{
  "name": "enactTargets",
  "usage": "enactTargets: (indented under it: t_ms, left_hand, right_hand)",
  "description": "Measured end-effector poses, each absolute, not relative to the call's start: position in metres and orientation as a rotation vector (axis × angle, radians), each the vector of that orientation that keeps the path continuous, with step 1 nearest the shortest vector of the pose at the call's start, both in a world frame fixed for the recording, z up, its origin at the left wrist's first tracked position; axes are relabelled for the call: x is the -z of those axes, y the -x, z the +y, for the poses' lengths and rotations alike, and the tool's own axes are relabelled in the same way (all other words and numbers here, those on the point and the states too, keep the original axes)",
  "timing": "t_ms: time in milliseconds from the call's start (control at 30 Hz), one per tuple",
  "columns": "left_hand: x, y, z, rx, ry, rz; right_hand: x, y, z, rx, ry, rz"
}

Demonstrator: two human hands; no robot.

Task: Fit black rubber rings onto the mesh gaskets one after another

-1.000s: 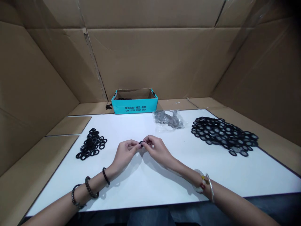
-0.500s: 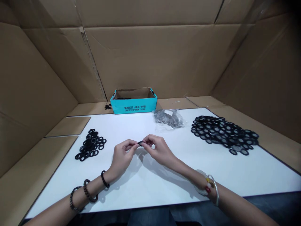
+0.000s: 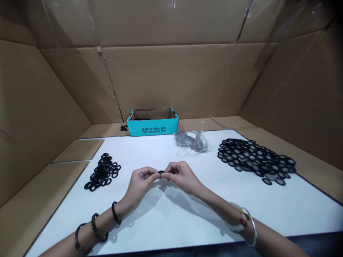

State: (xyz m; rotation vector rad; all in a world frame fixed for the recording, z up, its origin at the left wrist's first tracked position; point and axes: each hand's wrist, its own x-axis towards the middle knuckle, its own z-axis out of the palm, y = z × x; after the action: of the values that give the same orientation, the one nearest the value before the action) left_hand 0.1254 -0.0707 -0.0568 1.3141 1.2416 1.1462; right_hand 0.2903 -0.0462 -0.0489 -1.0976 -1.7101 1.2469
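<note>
My left hand (image 3: 140, 184) and my right hand (image 3: 182, 176) meet over the middle of the white table (image 3: 171, 228). Their fingertips pinch a small black rubber ring (image 3: 161, 172) from both sides, so most of it is hidden. To the left of my left hand lies a heap of black rubber rings (image 3: 103, 172). Further from my right hand, a larger spread of black rings with grey centres (image 3: 254, 159) covers the table's right side.
A clear plastic bag of grey parts (image 3: 190, 141) lies on the far part of the table. Behind it stands an open teal cardboard box (image 3: 152, 123) with dark items inside. A few black rings (image 3: 123, 128) lie on the cardboard beside the box. Cardboard walls (image 3: 171, 78) surround the table.
The whole scene sits lower in the view than before, as my head has tilted. My hands have drawn closer together around the ring, which stays pinched between them.
</note>
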Motion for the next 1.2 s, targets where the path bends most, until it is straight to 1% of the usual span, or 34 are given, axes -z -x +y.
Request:
enactTargets:
  t_ms: [100, 200, 433, 567, 667, 800, 900, 1067, 1200]
  left_hand:
    - [0.059, -0.127, -0.07, -1.131, -1.175, 1.15]
    - [0.059, -0.127, -0.069, -1.123, -1.134, 1.14]
    - [0.052, -0.126, -0.069, -1.131, -1.279, 1.233]
    - [0.051, -0.124, -0.068, -1.086, -1.349, 1.18]
    - [0.051, -0.123, -0.069, -1.047, -1.496, 1.148]
    - [0.05, -0.123, -0.071, -0.972, -1.646, 1.141]
    - [0.049, -0.124, -0.072, -0.954, -1.667, 1.129]
    - [0.052, -0.123, -0.071, -0.981, -1.685, 1.146]
    - [0.055, -0.123, -0.07, -1.085, -1.641, 1.204]
  right_hand:
    - [0.051, -0.291, -0.043, -1.38, 1.06, -1.621]
    - [0.052, -0.291, -0.043, -1.417, 1.044, -1.58]
    - [0.054, -0.29, -0.043, -1.474, 1.066, -1.53]
    - [0.053, -0.292, -0.043, -1.504, 0.973, -1.569]
    - [0.05, -0.294, -0.045, -1.419, 0.917, -1.699]
    - [0.047, -0.294, -0.05, -1.144, 0.891, -1.858]
    - [0.046, -0.294, -0.054, -1.008, 0.867, -1.88]
    - [0.047, -0.291, -0.057, -0.918, 0.909, -1.877]
    - [0.05, -0.289, -0.059, -0.954, 0.967, -1.872]
